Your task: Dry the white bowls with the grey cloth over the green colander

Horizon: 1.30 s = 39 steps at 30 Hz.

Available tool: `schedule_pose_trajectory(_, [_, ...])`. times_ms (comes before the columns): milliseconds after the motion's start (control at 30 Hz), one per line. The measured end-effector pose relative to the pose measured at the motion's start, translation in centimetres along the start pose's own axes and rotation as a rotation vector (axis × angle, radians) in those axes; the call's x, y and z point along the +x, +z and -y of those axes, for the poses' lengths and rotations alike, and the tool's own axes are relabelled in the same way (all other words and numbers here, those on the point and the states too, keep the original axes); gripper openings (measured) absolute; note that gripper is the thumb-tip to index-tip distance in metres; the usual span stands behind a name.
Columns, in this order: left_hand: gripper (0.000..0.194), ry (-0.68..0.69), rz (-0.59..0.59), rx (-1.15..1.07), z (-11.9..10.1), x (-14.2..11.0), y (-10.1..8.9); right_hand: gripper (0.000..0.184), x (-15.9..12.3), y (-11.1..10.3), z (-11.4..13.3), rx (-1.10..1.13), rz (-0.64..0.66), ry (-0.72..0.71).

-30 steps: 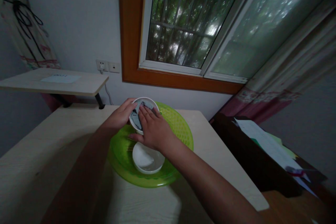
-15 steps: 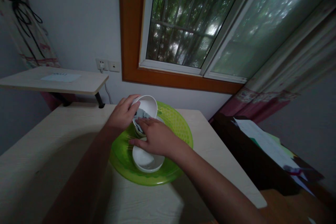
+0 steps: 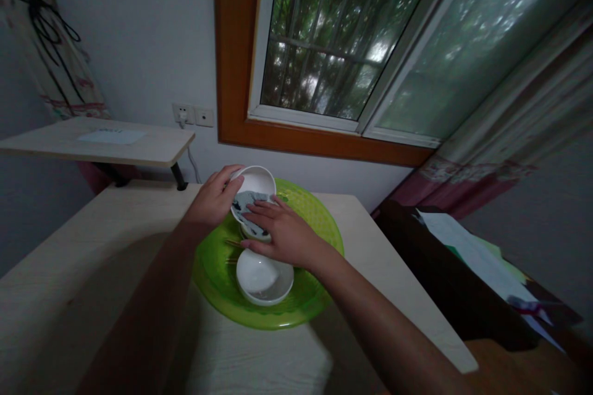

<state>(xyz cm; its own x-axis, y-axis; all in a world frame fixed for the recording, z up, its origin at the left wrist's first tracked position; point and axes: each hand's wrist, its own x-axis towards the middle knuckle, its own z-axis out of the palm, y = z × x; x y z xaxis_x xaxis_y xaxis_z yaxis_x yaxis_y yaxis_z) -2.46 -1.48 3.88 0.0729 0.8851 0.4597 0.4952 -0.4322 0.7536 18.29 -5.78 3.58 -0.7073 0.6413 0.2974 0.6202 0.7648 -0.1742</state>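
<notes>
My left hand (image 3: pixel 217 196) grips the left rim of a white bowl (image 3: pixel 257 179), which is tilted towards me above the basket. A grey cloth (image 3: pixel 248 207) with dark marks lies against the inside of this bowl. My right hand (image 3: pixel 285 229) presses the cloth there, its fingers laid over it and closed on it. Just below, a second white bowl (image 3: pixel 273 293) rests in a green plastic basket (image 3: pixel 324 216). Thin chopsticks (image 3: pixel 231 243) show at the basket's left, partly hidden by the hand and the bowls.
The basket stands on a pale wooden table (image 3: pixel 241 361). A raised shelf (image 3: pixel 162 151) with a paper slip (image 3: pixel 112 136) is at the left. Behind are a wall socket (image 3: pixel 183 113) and a window. Papers (image 3: pixel 467 247) lie on dark furniture at the right.
The held bowl has tipped so that its inner wall shows. My right hand and the cloth have shifted across the inside of the bowl. The lower bowl stays in the basket.
</notes>
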Motion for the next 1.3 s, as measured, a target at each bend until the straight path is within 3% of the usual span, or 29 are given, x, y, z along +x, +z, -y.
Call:
schedule_pose_trajectory(133, [0.047, -0.033, 0.028, -0.032, -0.4, -0.2, 0.0, 0.055, -0.3, -0.3, -0.4, -0.289, -0.032, 0.073])
schedule_pose_trajectory(267, [0.049, -0.045, 0.026, -0.051, -0.6, -0.3, 0.1, 0.055, -0.4, -0.1, 0.4, -0.38, -0.064, 0.128])
schedule_pose_trajectory(367, [0.048, -0.019, 0.017, -0.049, -0.7, -0.3, 0.0, 0.055, -0.3, 0.2, 1.3, -0.289, -0.049, 0.141])
schedule_pose_trajectory(500, [0.048, -0.016, 0.008, 0.003, -1.0, -0.5, -0.3, 0.063, 0.0, 0.2, 2.7, -0.011, -0.013, 0.105])
schedule_pose_trajectory(667, [0.047, -0.022, 0.017, -0.012, -1.2, -0.6, -0.3, 0.063, 0.4, 0.0, 3.3, 0.226, -0.064, 0.056])
schedule_pose_trajectory(767, [0.047, -0.001, 0.016, -0.038, -0.9, -0.5, -0.1, 0.062, 0.1, 0.1, 2.3, 0.182, -0.052, 0.042])
schedule_pose_trajectory(900, [0.048, -0.01, 0.015, -0.02, -0.4, -0.3, 0.1, 0.053, -0.7, -0.2, 0.5, -0.075, -0.008, 0.06])
schedule_pose_trajectory(1067, [0.05, -0.024, 0.041, -0.039, -0.3, -0.4, 0.4, 0.043, -0.9, -0.2, -0.2, -0.301, -0.082, 0.152])
schedule_pose_trajectory(1167, [0.048, -0.02, 0.021, -0.029, -0.2, -0.5, 0.6, 0.05, -0.7, 0.5, 0.4, -0.217, -0.061, 0.158])
schedule_pose_trajectory(1300, [0.046, -0.001, 0.008, 0.004, -0.2, -0.6, 0.8, 0.062, -0.1, 0.9, 1.9, 0.086, -0.015, 0.105])
